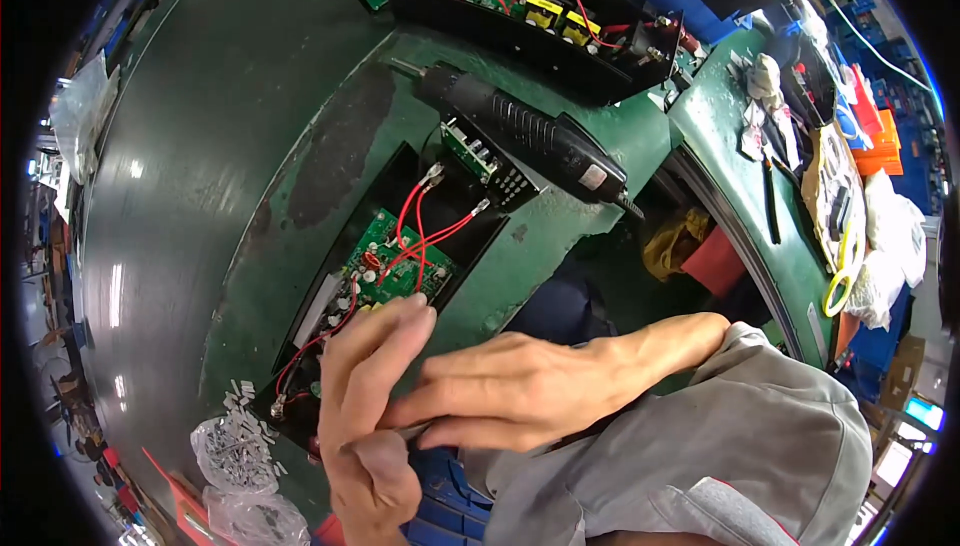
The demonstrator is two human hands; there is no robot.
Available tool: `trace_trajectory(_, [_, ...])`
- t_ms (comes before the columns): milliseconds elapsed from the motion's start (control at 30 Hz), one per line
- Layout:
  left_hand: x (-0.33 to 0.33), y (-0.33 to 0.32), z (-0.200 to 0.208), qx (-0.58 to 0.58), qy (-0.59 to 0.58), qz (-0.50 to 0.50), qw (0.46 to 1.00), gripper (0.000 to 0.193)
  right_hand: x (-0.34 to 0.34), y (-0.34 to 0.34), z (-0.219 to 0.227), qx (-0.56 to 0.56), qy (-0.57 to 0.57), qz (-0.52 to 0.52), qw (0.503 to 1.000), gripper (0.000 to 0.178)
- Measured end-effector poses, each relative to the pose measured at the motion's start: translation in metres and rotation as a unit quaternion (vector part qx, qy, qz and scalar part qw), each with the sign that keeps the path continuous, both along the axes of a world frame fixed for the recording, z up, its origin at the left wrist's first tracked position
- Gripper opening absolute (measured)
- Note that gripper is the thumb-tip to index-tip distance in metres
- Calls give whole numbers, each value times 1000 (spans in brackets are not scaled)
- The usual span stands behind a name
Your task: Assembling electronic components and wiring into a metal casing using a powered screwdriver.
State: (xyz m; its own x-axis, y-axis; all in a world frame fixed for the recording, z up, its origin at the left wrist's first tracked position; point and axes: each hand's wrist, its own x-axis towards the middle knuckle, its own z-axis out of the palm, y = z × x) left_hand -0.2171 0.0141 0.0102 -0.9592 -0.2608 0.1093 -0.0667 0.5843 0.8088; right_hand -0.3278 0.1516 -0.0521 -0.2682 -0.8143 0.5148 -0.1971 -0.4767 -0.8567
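My left hand (368, 416) is raised over the near end of a black metal housing, its fingers stretched upward and the thumb bent in. From the right my right hand (525, 386) reaches across, fingers close together and tips against the left palm. Whatever may lie between the fingertips is hidden. Inside the housing is a green circuit board (383, 246) with red wires (412, 236), two ending in metal lugs. An end panel with a small board (470, 151) stands at the far end. Beside it lies a black power screwdriver (520, 126), its bit pointing left.
A second black housing (510, 41) with yellow-wrapped transformers (562, 22) lies at the back. Clear bags of small pale parts (240, 451) sit at the lower left. On the right bench are yellow-handled scissors (843, 281), a dark slim tool (771, 201) and plastic bags.
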Motion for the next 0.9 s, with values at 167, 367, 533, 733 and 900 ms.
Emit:
trace_trajectory(167, [-11, -36, 2, -210, -79, 133, 965, 31, -22, 28, -16, 102, -74, -40, 991, 29])
trace_trajectory(367, [-31, -30, -17, -360, -109, 60, 925, 19, -44, 48, -17, 132, -93, -77, 984, 27])
trace_trajectory(533, [-38, -28, -27, -458, -87, 58, 883, 15, -54, 41, -15, 91, -55, -91, 990, 24])
trace_trajectory(733, [-33, -21, -34, -456, -82, 145, 874, 20, -69, 23, -12, 55, 0, -128, 990, 19])
trace_trajectory(900, [-44, -7, -36, -410, -38, 197, 890, 27, -78, 20, -6, 41, 92, -215, 971, 16])
